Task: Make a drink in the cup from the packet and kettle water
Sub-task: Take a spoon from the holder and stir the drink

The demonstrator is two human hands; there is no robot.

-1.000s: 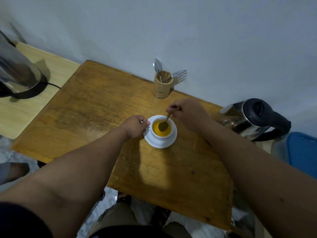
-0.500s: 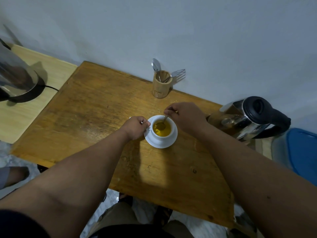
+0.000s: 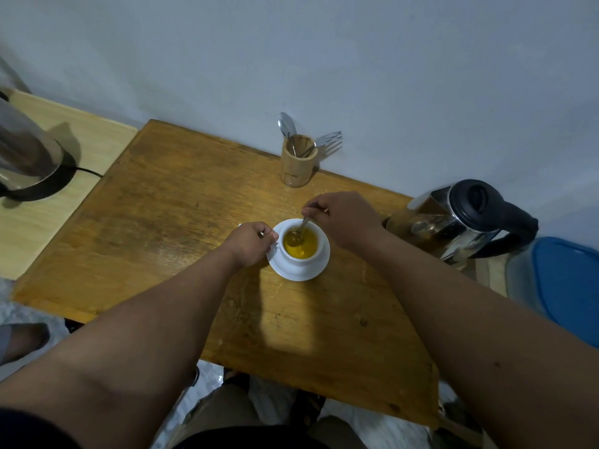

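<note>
A white cup (image 3: 303, 258) full of yellow liquid stands on a white saucer (image 3: 316, 270) in the middle of the wooden table (image 3: 168, 222). My left hand (image 3: 249, 243) grips the cup's handle at its left side. My right hand (image 3: 340, 218) pinches the top of a metal spoon (image 3: 299, 231) whose bowl dips into the liquid at the cup's far left. A steel kettle (image 3: 453, 222) with a black lid and handle sits at the table's right edge. A white scrap peeks out behind my left hand; the packet is not clearly visible.
A bamboo holder (image 3: 296, 163) with a spoon and forks stands by the wall. A second steel kettle (image 3: 26, 157) on a black base rests on a pale side table at the left. A blue-lidded container (image 3: 567, 286) sits at the right.
The spoon's bowl has moved from the cup's middle toward its far left side while my right hand shifted slightly. My left hand stays on the handle. The view dipped a little.
</note>
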